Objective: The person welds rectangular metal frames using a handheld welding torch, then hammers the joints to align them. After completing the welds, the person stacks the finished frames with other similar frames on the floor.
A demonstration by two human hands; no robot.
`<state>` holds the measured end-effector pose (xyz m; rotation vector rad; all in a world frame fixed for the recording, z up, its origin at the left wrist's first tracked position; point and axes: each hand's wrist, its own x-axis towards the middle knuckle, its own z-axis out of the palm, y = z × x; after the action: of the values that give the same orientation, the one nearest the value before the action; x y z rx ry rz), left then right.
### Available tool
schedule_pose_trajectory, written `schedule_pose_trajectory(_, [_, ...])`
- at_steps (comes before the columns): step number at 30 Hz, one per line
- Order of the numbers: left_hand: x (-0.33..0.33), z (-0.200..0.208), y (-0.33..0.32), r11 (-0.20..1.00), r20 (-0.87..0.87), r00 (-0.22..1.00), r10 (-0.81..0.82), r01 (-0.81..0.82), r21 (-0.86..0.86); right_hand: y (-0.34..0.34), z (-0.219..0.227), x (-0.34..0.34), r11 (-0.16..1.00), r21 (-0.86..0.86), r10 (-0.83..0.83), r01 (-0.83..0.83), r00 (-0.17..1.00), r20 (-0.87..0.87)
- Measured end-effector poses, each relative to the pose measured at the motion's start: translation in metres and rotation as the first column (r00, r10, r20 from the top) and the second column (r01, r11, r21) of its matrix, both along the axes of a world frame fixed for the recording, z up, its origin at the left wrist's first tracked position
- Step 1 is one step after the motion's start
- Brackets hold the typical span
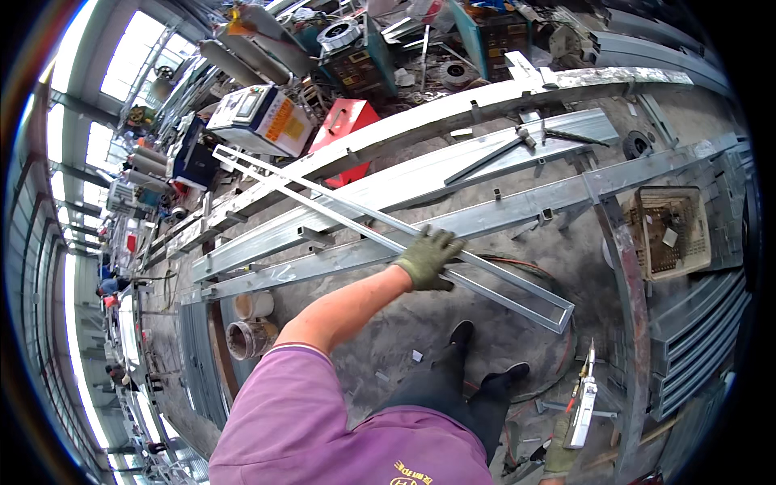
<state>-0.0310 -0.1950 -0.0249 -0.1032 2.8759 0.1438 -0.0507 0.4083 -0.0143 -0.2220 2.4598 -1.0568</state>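
A long, narrow metal frame (517,293) of thin square tube lies slantwise across the rails, its near end jutting out over the floor. My left hand (428,259), in a green work glove, reaches across the frame and grips it near that end. Low at the right, my gloved right hand (559,454) is wrapped around a white handheld welding gun (584,404). The gun has a pointed brass-coloured tip facing up and stands apart from the frame. Part of the right hand is hidden behind the gun's body.
Long steel rails (485,214) with short tube stubs run across in front of me. A hammer (525,139) lies on a flat metal profile. A beige crate (667,230) stands at the right, above stacked metal profiles (695,339). Buckets (249,338) stand left; hoses cross the floor.
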Motion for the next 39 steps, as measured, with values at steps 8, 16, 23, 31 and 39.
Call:
schedule_pose_trajectory(8, [0.004, -0.005, -0.033, 0.995, 0.127, 0.988, -0.089, 0.094, -0.030, -0.042, 0.032, 0.009, 0.952, -0.183, -0.219, 0.245, 0.964, 0.152])
schedule_pose_trajectory(16, [-0.002, -0.001, -0.010, 0.973, 0.214, 0.951, -0.221, 0.201, 0.112, -0.081, 0.072, 0.010, 0.952, -0.010, -0.304, 0.305, 0.943, -0.136])
schedule_pose_trajectory(23, [-0.063, 0.013, -0.019, 0.961, 0.382, 0.905, -0.187, 0.087, 0.263, -0.089, 0.069, 0.021, 0.964, 0.048, -0.241, 0.263, 0.932, -0.271])
schedule_pose_trajectory(31, [-0.071, -0.012, -0.041, 0.917, 0.352, 0.926, -0.133, -0.020, 0.399, -0.094, 0.065, 0.022, 0.960, -0.010, -0.272, 0.281, 0.919, -0.287])
schedule_pose_trajectory(39, [-0.072, -0.004, -0.034, 0.942, 0.393, 0.911, -0.123, -0.017, 0.335, -0.109, 0.076, 0.013, 0.926, -0.173, -0.369, 0.337, 0.905, -0.213])
